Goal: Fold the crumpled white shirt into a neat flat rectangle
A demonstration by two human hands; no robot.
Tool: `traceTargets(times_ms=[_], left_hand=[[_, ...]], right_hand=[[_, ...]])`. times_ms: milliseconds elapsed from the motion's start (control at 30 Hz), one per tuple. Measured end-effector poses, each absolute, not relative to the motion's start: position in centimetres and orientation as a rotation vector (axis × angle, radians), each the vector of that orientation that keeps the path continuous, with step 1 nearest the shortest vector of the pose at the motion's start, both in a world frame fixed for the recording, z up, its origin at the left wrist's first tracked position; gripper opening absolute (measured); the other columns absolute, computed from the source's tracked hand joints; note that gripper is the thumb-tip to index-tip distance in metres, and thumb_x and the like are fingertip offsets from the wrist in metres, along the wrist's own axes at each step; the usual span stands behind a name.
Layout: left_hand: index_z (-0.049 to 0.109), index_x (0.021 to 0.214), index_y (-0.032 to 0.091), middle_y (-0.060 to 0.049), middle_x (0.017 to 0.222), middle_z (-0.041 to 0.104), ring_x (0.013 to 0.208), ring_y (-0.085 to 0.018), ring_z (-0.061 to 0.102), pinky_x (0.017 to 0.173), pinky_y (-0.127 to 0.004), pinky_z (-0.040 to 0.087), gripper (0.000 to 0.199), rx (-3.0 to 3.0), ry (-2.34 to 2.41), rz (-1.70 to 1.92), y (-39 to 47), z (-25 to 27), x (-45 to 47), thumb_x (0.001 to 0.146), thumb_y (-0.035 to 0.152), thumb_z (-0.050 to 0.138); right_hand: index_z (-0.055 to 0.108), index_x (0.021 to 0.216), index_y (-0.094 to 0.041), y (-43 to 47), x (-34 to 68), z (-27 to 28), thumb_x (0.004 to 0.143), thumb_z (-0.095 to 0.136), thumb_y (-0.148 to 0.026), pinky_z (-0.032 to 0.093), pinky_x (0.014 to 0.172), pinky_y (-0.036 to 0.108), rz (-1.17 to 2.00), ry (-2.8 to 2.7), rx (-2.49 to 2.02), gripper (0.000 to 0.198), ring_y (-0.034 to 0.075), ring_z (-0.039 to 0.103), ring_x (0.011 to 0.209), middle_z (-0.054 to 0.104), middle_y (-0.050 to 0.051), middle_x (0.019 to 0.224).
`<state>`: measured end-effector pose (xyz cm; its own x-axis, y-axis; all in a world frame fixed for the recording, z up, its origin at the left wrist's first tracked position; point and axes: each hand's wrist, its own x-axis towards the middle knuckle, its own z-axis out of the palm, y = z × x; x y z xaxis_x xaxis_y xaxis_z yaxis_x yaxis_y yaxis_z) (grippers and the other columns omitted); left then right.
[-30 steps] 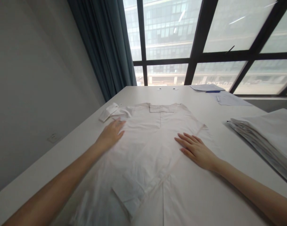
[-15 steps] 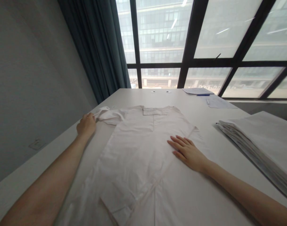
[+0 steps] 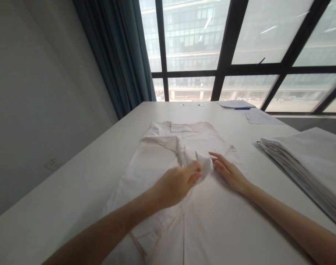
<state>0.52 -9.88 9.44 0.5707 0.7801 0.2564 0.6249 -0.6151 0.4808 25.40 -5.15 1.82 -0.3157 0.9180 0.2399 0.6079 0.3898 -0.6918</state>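
A: From the left, where does the white shirt [image 3: 138,156] lie?

B: Spread on the table [image 3: 82,169] beneath both hands, its long axis running away from the person, neck end beyond the left hand [image 3: 181,182].

A: And the sleeve [image 3: 161,141]?

B: It begins beyond that hand and slightly to its left, crosses the shirt's front, then turns down to the fingers.

A: How are they set?

B: Curled in, seemingly pinching cloth near the sleeve's end; the loose end sticks out rightward.

A: So which hand is nearer it?

B: The left has it, but the right hand [image 3: 230,176] is just beside it, fingers extended and slightly parted. Whether they touch it, I cannot tell.

A: Farther right?

B: A layered stack [image 3: 311,154], well apart from the right hand.
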Motion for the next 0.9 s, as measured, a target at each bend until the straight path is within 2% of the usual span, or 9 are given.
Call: traceTargets(times_ms=[100, 233, 333, 400, 500, 600, 667, 767, 900], left_hand=[[0.056, 0.109, 0.025, -0.001, 0.094, 0.07, 0.084, -0.016, 0.07, 0.077, -0.023, 0.051, 0.024, 2.504, 1.01, 0.608, -10.4, 8.4, 0.2, 0.101, 0.035, 0.036], [0.054, 0.114, 0.024, -0.003, 0.111, 0.069, 0.1, -0.018, 0.067, 0.087, -0.03, 0.052, 0.023, 2.459, 1.339, 0.854, -6.5, 7.1, -3.0, 0.098, 0.028, 0.037], [0.047, 0.127, 0.017, -0.012, 0.132, 0.057, 0.127, -0.023, 0.052, 0.105, -0.039, 0.042, 0.035, 2.497, 1.665, 0.917, -2.6, 5.1, -6.6, 0.092, 0.021, 0.044], [0.041, 0.134, 0.011, -0.019, 0.145, 0.044, 0.137, -0.028, 0.039, 0.11, -0.044, 0.037, 0.046, 2.491, 1.884, 0.846, -0.6, 3.4, -9.0, 0.089, 0.019, 0.047], [0.035, 0.141, 0.01, -0.023, 0.152, 0.033, 0.142, -0.032, 0.032, 0.111, -0.048, 0.034, 0.054, 2.405, 2.135, 0.722, 1.3, 1.0, -11.7, 0.09, 0.021, 0.048], [0.031, 0.144, 0.009, -0.023, 0.151, 0.034, 0.141, -0.031, 0.034, 0.111, -0.047, 0.036, 0.056, 2.277, 2.232, 0.651, 2.0, -0.3, -12.9, 0.092, 0.024, 0.045], [0.03, 0.144, 0.011, -0.022, 0.152, 0.035, 0.141, -0.031, 0.035, 0.111, -0.047, 0.036, 0.056, 2.273, 2.226, 0.652, 2.1, -0.6, -13.1, 0.092, 0.024, 0.045], [0.032, 0.143, 0.014, -0.02, 0.149, 0.039, 0.139, -0.03, 0.038, 0.111, -0.048, 0.036, 0.055, 2.263, 2.21, 0.72, 2.1, -0.5, -13.0, 0.09, 0.024, 0.047], [0.024, 0.147, 0.015, -0.018, 0.15, 0.037, 0.141, -0.029, 0.034, 0.111, -0.048, 0.036, 0.065, 2.188, 2.189, 0.832, 1.9, -0.1, -13.0, 0.088, 0.022, 0.05]], right_hand=[[0.043, 0.139, -0.026, -5.2, 25.5, 2.0, 0.099, 0.026, -0.054, 0.041, 0.104, 0.047, 0.745, -1.987, -1.241, 0.051, 0.025, 0.061, 0.114, 0.072, 0.008, 0.113], [0.045, 0.139, -0.026, -5.7, 25.3, 2.2, 0.098, 0.037, -0.051, 0.039, 0.104, 0.049, 0.599, -2.237, -1.161, 0.049, 0.026, 0.058, 0.116, 0.067, 0.01, 0.121], [0.045, 0.14, -0.024, -6.3, 24.8, 2.4, 0.093, 0.05, -0.048, 0.036, 0.106, 0.049, 0.446, -2.468, -1.04, 0.053, 0.028, 0.052, 0.123, 0.058, 0.012, 0.135], [0.044, 0.142, -0.024, -6.5, 24.6, 2.5, 0.091, 0.054, -0.046, 0.037, 0.106, 0.049, 0.401, -2.52, -1.032, 0.056, 0.029, 0.05, 0.125, 0.054, 0.013, 0.139], [0.046, 0.14, -0.027, -6.6, 24.4, 2.3, 0.094, 0.048, -0.039, 0.044, 0.101, 0.045, 0.458, -2.447, -1.085, 0.048, 0.027, 0.053, 0.122, 0.055, 0.011, 0.137], [0.052, 0.134, -0.028, -6.4, 24.5, 1.9, 0.095, 0.045, -0.038, 0.054, 0.082, 0.038, 0.601, -2.313, -1.142, 0.042, 0.023, 0.064, 0.096, 0.062, 0.009, 0.125], [0.056, 0.129, -0.028, -6.3, 24.5, 1.9, 0.094, 0.046, -0.041, 0.056, 0.07, 0.035, 0.673, -2.242, -1.152, 0.039, 0.02, 0.064, 0.082, 0.064, 0.008, 0.118], [0.061, 0.121, -0.029, -6.3, 24.6, 2.6, 0.093, 0.049, -0.043, 0.056, 0.071, 0.033, 0.688, -2.14, -1.083, 0.034, 0.02, 0.064, 0.087, 0.064, 0.008, 0.118], [0.066, 0.104, -0.029, -6.3, 25.4, 4.8, 0.092, 0.056, -0.039, 0.055, 0.08, 0.035, 0.432, -1.816, -1.032, 0.019, 0.022, 0.062, 0.1, 0.064, 0.006, 0.11]])
